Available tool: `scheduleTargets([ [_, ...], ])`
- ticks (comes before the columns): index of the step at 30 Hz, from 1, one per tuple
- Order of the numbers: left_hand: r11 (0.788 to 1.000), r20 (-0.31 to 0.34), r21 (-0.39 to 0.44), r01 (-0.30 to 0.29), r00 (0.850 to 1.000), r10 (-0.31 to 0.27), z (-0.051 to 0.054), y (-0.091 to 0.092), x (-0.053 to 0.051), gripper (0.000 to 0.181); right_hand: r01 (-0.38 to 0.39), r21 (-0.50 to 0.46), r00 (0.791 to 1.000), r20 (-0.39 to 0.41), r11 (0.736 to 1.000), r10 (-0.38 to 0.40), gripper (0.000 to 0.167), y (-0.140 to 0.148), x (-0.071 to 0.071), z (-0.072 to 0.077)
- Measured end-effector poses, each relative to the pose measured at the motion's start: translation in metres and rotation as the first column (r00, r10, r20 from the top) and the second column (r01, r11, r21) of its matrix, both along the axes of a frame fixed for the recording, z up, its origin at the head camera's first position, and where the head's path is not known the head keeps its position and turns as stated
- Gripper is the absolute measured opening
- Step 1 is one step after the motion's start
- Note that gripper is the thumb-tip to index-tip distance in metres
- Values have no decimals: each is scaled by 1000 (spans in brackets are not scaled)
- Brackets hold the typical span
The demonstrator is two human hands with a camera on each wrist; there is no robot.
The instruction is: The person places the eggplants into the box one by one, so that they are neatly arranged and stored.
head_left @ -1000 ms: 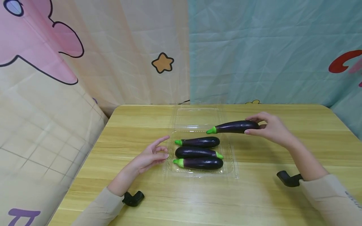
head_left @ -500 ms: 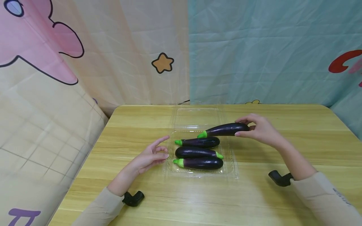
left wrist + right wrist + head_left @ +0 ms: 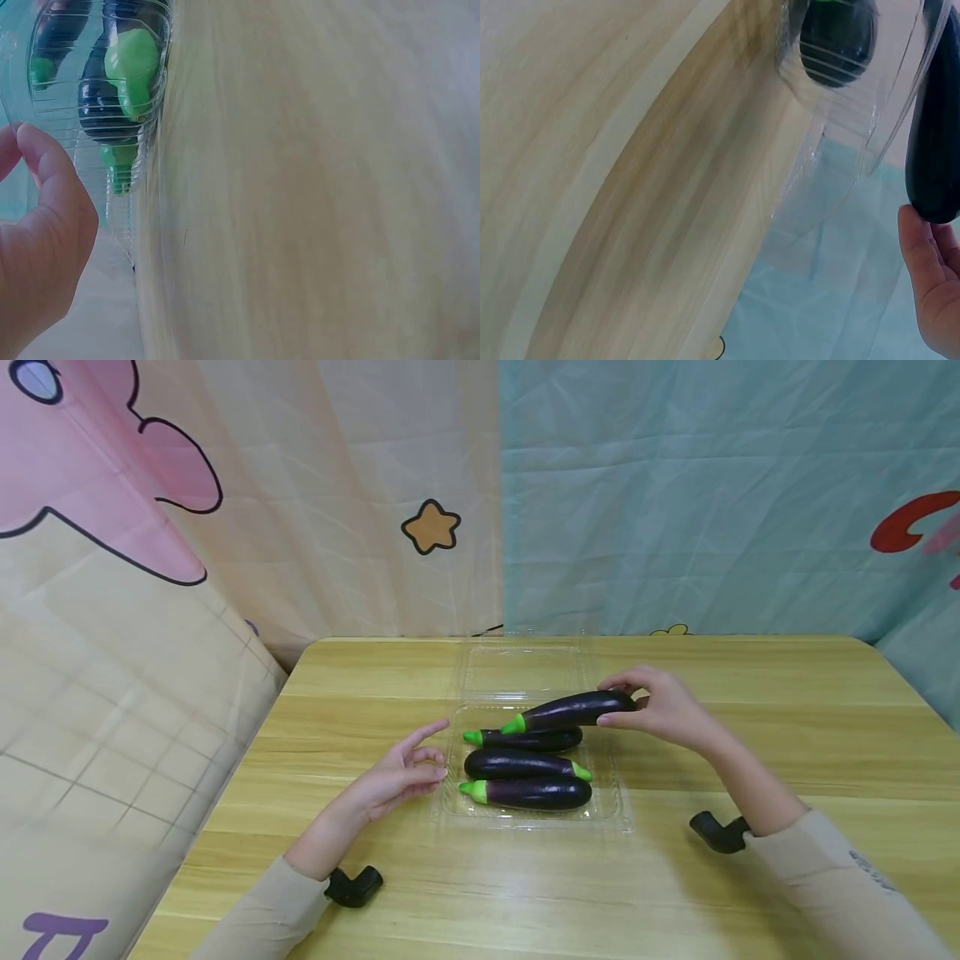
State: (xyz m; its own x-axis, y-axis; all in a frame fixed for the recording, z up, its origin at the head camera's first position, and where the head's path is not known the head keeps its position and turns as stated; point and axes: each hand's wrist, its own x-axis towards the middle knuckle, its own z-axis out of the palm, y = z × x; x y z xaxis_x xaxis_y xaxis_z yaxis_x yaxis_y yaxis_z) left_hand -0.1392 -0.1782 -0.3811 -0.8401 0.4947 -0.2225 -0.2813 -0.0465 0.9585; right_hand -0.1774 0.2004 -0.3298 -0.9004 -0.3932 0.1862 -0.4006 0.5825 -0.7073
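In the head view, my right hand (image 3: 660,706) holds an eggplant (image 3: 570,710) by its rounded purple end, thumb in front and fingers behind. It hangs tilted over the back of a clear plastic clamshell box (image 3: 611,806), green stem pointing left and lower. Three more eggplants lie in the box: a back one (image 3: 540,740), partly covered by the held one, a middle one (image 3: 517,765) with its stem to the right, and a front one (image 3: 536,793). At the box's left edge, my left hand (image 3: 397,777) pinches the rim between thumb and fingers, index finger stretched out.
The box's lid (image 3: 525,668) lies folded open toward the table's back edge. Everything stands on a wooden table (image 3: 375,685). Behind it hangs a printed curtain (image 3: 675,527). Black wrist mounts (image 3: 352,887) stick out from both sleeves.
My right hand has carried its eggplant left and slightly lower, from beside the box to above the back eggplant. My left hand has stayed at the box's edge.
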Motion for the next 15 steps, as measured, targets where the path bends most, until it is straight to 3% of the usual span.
scheduleTargets([
  [15,1000,-3,8,5,1000,-5,-1,-1,0,77,18,74,997,-81,997,-12,41,-25,1,-9],
])
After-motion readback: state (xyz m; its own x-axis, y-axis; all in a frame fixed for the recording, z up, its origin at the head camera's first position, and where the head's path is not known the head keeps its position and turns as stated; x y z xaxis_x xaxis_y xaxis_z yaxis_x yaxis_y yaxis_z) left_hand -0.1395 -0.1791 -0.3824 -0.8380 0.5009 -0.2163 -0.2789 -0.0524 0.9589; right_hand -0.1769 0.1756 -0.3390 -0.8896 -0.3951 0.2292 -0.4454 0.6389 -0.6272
